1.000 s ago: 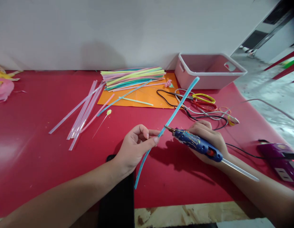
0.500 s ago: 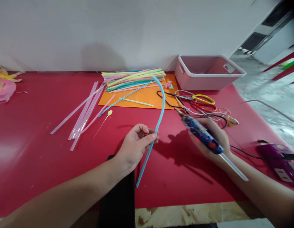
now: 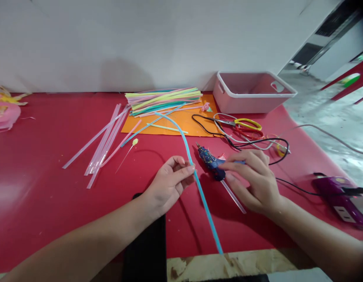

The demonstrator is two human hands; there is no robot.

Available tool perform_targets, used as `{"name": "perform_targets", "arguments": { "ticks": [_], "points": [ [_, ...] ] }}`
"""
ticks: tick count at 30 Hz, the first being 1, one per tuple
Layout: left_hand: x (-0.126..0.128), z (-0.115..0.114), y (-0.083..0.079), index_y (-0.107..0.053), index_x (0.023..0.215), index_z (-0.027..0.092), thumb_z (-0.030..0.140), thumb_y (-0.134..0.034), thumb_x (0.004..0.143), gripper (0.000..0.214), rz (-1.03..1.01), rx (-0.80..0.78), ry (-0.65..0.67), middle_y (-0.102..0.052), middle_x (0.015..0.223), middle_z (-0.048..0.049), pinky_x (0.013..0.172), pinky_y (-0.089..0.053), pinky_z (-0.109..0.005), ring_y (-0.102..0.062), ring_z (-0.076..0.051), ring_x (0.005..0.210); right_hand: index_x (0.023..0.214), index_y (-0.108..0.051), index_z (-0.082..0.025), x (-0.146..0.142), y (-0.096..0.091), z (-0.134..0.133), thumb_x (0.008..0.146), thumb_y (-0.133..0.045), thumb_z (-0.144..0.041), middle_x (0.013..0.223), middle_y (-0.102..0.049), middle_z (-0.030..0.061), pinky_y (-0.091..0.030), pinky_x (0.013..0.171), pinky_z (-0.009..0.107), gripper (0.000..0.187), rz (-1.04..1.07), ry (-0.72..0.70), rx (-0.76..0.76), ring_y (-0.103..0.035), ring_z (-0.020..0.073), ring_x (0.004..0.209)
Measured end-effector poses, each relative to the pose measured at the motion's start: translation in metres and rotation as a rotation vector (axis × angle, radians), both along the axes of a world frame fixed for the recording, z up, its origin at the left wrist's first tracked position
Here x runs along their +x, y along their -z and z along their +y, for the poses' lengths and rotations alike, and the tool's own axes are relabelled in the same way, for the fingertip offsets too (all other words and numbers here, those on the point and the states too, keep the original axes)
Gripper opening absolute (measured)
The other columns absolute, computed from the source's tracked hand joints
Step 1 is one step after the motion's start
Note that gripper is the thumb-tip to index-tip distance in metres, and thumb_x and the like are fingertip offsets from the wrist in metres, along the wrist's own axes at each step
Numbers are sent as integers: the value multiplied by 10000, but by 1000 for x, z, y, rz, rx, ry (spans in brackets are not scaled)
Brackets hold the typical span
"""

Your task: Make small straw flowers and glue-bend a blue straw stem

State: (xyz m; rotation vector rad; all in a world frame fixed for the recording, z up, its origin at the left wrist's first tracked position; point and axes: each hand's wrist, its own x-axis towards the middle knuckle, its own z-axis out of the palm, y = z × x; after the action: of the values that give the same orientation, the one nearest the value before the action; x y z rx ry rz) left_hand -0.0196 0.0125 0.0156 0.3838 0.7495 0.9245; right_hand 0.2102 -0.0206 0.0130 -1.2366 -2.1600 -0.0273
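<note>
My left hand (image 3: 171, 182) pinches a light-blue pipe cleaner (image 3: 205, 205) between thumb and fingers. Its upper end arcs away to the left, and its lower end slants down past the table's front edge. My right hand (image 3: 254, 182) is over a blue hot glue gun (image 3: 212, 164) lying on the red table, its fingers loose and apart at the gun's back and handle. A clear glue stick (image 3: 234, 197) juts from the rear of the gun. Left of my hands lies a thin stem with a small yellow tip (image 3: 135, 141).
Several pipe cleaners (image 3: 164, 100) are piled on an orange sheet (image 3: 134, 124). Clear glue sticks (image 3: 103, 147) lie left. A pink basket (image 3: 252, 103), scissors (image 3: 247, 127), tangled cables and a purple power strip (image 3: 336, 196) are right. A black object (image 3: 146, 246) sits under my left forearm.
The glue gun has gone from raised in my right hand to lying on the table, and the fingers have loosened. In my left hand the pipe cleaner has swung, its top going left and bottom right.
</note>
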Motion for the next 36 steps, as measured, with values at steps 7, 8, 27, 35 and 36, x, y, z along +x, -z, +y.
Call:
{"name": "perform_targets", "arguments": {
  "ticks": [7, 8, 27, 35, 36],
  "points": [
    [7, -12, 1, -491, 696, 174, 150, -827, 705, 337, 177, 229, 78, -616, 696, 60, 599, -446, -147, -554, -39, 611, 746, -636, -191, -30, -3, -15, 872, -650, -246, 974, -602, 79, -381, 812, 448, 137, 36, -207, -135, -498, 248, 962],
    [7, -12, 1, -493, 693, 173, 147, -816, 718, 325, 209, 293, 75, -604, 693, 59, 595, -439, -147, -545, -39, 613, 742, -636, -189, -32, -2, -14, 875, -638, -214, 974, -602, 76, -384, 811, 440, 136, 47, -213, -154, -496, 241, 960],
    [-3, -11, 4, -698, 1142, 230, 176, -779, 795, 361, 382, 605, 9, -707, 1241, -65, 817, -584, -225, -706, -134, 915, 684, -601, -170, -30, -8, -14, 892, -600, -164, 922, -570, 58, -388, 833, 423, 209, 99, -293, -193, -495, 200, 905],
    [-5, -13, 4, -629, 1316, 304, 150, -837, 718, 651, 301, 504, 155, -580, 1450, -90, 728, -592, -206, -716, -128, 849, 736, -630, -191, -31, -7, -13, 904, -603, -184, 916, -592, 59, -418, 817, 417, 170, 99, -276, -179, -506, 205, 904],
    [-5, -14, 5, -622, 1328, 312, 147, -835, 719, 666, 300, 495, 173, -578, 1451, -90, 725, -591, -203, -717, -123, 834, 736, -628, -191, -30, -7, -13, 906, -602, -185, 911, -593, 59, -420, 816, 417, 172, 104, -275, -181, -508, 205, 901]
  ]
}}
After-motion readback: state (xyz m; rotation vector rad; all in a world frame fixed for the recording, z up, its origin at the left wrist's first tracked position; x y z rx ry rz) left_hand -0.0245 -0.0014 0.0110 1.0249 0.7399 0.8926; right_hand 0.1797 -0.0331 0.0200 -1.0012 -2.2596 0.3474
